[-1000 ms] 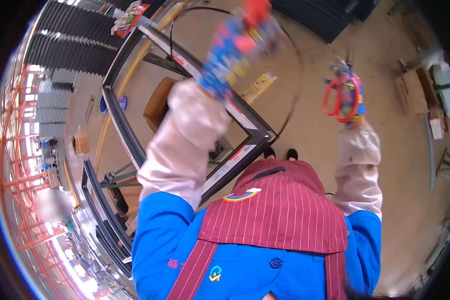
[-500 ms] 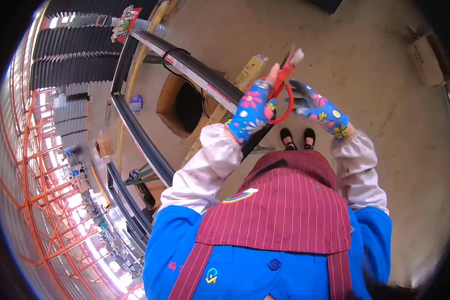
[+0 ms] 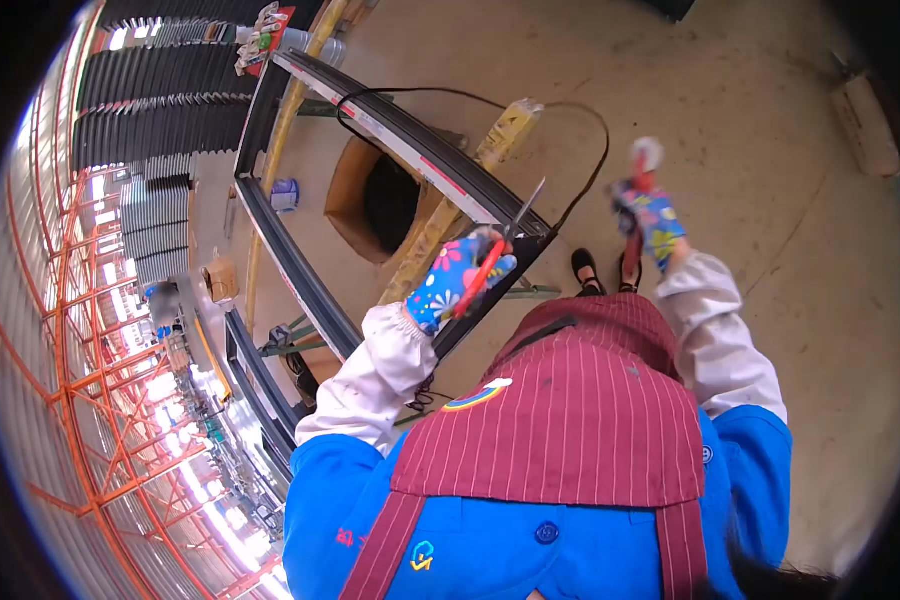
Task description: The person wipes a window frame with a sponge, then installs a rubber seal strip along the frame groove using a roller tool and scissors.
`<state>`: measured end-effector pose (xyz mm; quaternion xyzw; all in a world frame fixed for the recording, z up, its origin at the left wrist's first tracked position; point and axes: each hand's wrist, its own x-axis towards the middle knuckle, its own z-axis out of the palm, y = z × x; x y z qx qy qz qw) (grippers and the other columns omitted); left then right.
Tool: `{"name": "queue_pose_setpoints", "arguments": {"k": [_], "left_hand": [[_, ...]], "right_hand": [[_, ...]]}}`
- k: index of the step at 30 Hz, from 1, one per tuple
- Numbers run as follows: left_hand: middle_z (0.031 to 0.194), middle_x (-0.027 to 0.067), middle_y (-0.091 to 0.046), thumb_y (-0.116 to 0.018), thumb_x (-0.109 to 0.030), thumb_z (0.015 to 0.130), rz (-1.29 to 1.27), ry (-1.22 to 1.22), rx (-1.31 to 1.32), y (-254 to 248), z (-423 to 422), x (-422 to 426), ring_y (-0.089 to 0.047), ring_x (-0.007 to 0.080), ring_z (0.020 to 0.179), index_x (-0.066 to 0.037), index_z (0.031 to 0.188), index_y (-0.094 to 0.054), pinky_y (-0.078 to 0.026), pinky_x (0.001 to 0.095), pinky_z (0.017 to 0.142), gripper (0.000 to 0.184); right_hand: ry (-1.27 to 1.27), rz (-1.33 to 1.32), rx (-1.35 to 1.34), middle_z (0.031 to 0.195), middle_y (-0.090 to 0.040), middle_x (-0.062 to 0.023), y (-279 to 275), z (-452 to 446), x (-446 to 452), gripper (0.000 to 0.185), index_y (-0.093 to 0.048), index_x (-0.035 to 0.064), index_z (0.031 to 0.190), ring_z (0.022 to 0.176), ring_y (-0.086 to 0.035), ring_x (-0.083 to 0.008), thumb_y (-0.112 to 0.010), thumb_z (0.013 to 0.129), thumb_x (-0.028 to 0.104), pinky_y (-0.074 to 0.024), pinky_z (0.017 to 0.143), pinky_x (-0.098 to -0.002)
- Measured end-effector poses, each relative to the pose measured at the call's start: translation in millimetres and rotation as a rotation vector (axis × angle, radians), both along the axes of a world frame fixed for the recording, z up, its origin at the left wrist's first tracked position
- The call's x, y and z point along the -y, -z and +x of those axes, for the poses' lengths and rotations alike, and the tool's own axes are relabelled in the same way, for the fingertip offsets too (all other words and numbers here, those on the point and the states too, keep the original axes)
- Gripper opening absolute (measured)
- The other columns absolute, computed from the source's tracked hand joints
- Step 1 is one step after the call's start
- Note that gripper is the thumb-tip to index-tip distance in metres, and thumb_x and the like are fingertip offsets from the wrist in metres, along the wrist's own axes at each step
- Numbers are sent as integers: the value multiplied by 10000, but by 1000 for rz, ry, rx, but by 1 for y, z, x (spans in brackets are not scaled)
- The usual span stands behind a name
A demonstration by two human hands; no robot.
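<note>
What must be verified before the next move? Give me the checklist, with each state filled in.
1. Red-handled scissors gripped in the left hand: ok.
2. Blade clear of the frame: cannot tell; it points near a corner.
3. Red object in the right hand identified: cannot tell; its pale end is blurred.
4. Black cord off the frame: not ok; it crosses one side.
5. Yellow beam running beneath the frame: ok.
6. Shoes on the floor: ok.

Brown floor (image 3: pixel 760 130) — scuffed, orange beams (image 3: pixel 65 388), ribbed wall (image 3: pixel 28 440), bright white lights (image 3: pixel 163 387)
</note>
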<state>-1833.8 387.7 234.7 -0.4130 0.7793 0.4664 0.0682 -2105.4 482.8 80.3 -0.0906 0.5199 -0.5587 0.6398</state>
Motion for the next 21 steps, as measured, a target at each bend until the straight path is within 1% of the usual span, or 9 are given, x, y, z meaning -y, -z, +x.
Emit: {"name": "queue_pose_setpoints", "arguments": {"k": [2, 4, 6, 8, 10, 12, 13, 15, 21], "left_hand": [[872, 123, -638, -645, -191, 815, -125, 176, 116, -5, 0, -7, -634, 228, 812, -47, 1088, -521, -483, 317, 702, 332], [682, 92, -601, -504, -214, 912, -169, 325, 233, -19, -8, -19, -604, 213, 602, -59, 917, -508, -474, 297, 547, 155], [657, 92, -576, -435, -216, 933, -40, 269, 228, -28, -10, -24, -601, 191, 591, -73, 871, -485, -462, 311, 534, 163], [641, 95, -560, -457, -192, 910, 308, -9, 358, -32, -10, -23, -607, 196, 587, -63, 882, -484, -457, 329, 532, 135], [670, 125, -573, -457, -181, 896, 328, 9, 342, -27, -6, -21, -628, 239, 630, -33, 902, -487, -467, 353, 549, 151], [679, 140, -582, -447, -184, 899, -144, 411, 294, -22, -2, -21, -623, 282, 650, -9, 894, -506, -473, 380, 566, 185], [679, 140, -582, -447, -184, 899, -140, 408, 293, -16, 0, -23, -623, 282, 650, -9, 894, -506, -473, 380, 566, 185], [701, 155, -600, -477, -177, 873, -429, 509, 306, -2, -2, -25, -620, 312, 671, 0, 884, -539, -481, 400, 582, 187], [692, 142, -603, -571, -161, 775, -538, 615, 329, 8, -20, -16, -616, 294, 656, -21, 840, -561, -483, 389, 579, 155]], "right_hand": [[-159, 211, -122, 608, -577, 20, 17, 45, 5, 191, -663, 92, 850, 455, -477, -70, -694, 801, 273, -364, 413, -254], [-201, 183, -77, 651, -589, 5, 44, 75, 15, 271, -649, 80, 880, 503, -501, -83, -751, 756, 299, -395, 458, -242], [-149, 275, -131, 597, -567, 17, 31, 90, 31, 148, -639, 74, 881, 427, -446, -43, -709, 759, 123, -332, 386, -223], [-98, 200, -19, 606, -571, 10, 41, 90, 27, 154, -633, 72, 878, 447, -464, -54, -709, 748, 105, -343, 393, -228], [-49, 127, 81, 616, -574, 2, 57, 91, 24, 161, -626, 69, 876, 467, -482, -65, -708, 738, 88, -355, 400, -232], [-62, 40, -237, 665, -592, 4, 65, 94, 20, 218, -639, 53, 948, 532, -513, -76, -693, 737, 60, -374, 443, -221], [-66, 44, -237, 665, -592, 4, 69, 94, 17, 218, -639, 53, 948, 532, -513, -76, -693, 737, 60, -374, 443, -221], [64, -117, 80, 707, -600, 21, 51, 92, 14, 307, -639, 59, 1062, 576, -520, -68, -681, 757, 58, -383, 494, -210], [17, 5, 65, 760, -596, 37, 22, 91, 11, 326, -623, 88, 1144, 617, -487, -51, -663, 824, 135, -380, 541, -216]]}}
